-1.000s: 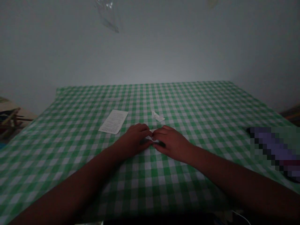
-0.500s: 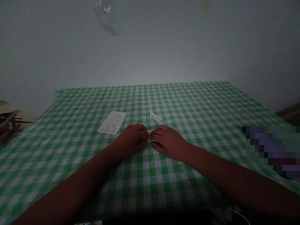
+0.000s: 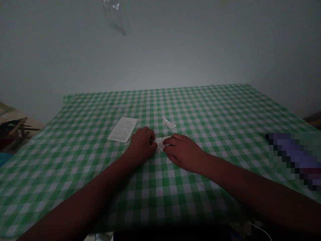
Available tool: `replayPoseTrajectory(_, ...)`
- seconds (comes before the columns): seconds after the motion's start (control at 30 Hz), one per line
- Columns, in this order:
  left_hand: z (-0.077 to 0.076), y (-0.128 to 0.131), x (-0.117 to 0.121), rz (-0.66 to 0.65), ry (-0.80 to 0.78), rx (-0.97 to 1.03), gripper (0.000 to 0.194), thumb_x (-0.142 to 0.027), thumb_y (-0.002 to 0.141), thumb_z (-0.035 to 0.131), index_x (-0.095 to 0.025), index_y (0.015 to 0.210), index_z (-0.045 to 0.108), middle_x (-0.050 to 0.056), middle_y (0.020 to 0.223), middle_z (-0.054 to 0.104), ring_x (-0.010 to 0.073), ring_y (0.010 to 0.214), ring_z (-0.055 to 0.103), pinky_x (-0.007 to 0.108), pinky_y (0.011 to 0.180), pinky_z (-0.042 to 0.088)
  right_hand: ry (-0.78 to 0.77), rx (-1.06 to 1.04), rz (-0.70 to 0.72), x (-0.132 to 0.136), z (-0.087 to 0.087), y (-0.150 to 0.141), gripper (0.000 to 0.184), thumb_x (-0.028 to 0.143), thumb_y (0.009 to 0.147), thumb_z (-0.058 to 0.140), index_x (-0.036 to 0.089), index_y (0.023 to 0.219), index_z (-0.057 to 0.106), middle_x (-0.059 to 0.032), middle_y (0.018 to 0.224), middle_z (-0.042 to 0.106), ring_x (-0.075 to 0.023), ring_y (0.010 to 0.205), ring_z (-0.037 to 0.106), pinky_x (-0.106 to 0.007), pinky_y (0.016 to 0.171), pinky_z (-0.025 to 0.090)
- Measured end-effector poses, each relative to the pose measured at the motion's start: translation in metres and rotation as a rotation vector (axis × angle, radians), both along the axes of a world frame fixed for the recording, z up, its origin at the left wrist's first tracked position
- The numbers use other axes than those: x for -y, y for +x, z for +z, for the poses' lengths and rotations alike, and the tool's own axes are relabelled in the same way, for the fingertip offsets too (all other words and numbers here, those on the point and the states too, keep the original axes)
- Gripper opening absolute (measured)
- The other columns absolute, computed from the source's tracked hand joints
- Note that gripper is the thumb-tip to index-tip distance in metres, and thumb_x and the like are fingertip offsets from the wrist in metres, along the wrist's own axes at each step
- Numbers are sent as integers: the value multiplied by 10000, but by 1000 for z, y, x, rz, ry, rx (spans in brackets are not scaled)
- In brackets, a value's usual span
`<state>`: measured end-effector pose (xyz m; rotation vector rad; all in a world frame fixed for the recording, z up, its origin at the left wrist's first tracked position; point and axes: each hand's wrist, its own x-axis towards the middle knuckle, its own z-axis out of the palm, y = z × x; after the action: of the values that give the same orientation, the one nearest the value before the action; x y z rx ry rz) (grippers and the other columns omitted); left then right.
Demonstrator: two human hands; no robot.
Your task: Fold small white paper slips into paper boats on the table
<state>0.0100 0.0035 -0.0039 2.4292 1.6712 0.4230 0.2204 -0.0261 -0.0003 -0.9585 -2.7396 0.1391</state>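
Left hand (image 3: 143, 144) and right hand (image 3: 185, 152) are being held loosely curled, fingers partly bent, at the two sides of a small white paper (image 3: 159, 142) that is being supported by the checked tablecloth (image 3: 160, 190) between them. At its right side the paper is being touched and partly covered by the right fingertips; its left end is being met by the left fingers and thumb, though whether it is being pinched or merely steadied by either hand cannot be told. Judging by its uneven surface, some creasing seems to be done, the handling is apparently being carried on part-way, and what is left is not being revealed. Farther out, a printed sheet (image 3: 122, 129) and a creased scrap (image 3: 169, 123) are being touched by neither hand. Beyond, a clear plastic bag (image 3: 114, 18) is being seen against the wall (image 3: 188, 50).
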Motion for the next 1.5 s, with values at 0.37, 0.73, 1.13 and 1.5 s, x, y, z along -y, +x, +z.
replayPoseTrajectory(0.37, 4, -3, 4, -376, -27, 144, 129, -92, 801, 518, -197, 871, 543, 38, 922, 581, 197, 907, 542, 335, 826, 460, -20, -62, 33, -2, -2, 3, 284, 152, 931, 506, 176, 1175, 650, -97, 1217, 637, -247, 1058, 524, -435, 951, 447)
replayPoseTrajectory(0.73, 0, 9, 6, -94, -88, 61, 227, -250, 727, 661, -210, 913, 539, 27, 934, 618, 226, 905, 569, 378, 824, 445, -55, -70, 12, 0, 2, 3, 260, 96, 891, 502, 171, 1091, 651, -113, 1219, 621, -262, 1054, 508, -438, 920, 440)
replayPoseTrajectory(1.13, 4, 19, 8, -21, -144, 17, 224, -269, 744, 610, -213, 930, 499, 51, 1004, 612, 270, 960, 557, 427, 818, 420, -234, -340, 24, -6, -2, 7, 352, -40, 802, 437, 202, 931, 659, -56, 1177, 676, -199, 1100, 591, -419, 981, 418)
replayPoseTrajectory(1.5, 6, 7, -3, -58, -112, 103, 143, -79, 744, 487, -200, 809, 527, 15, 810, 581, 189, 781, 552, 323, 709, 432, -208, -282, 32, -4, 2, 7, 351, -24, 817, 465, 170, 1029, 665, -81, 1204, 674, -203, 1127, 575, -401, 1011, 421)
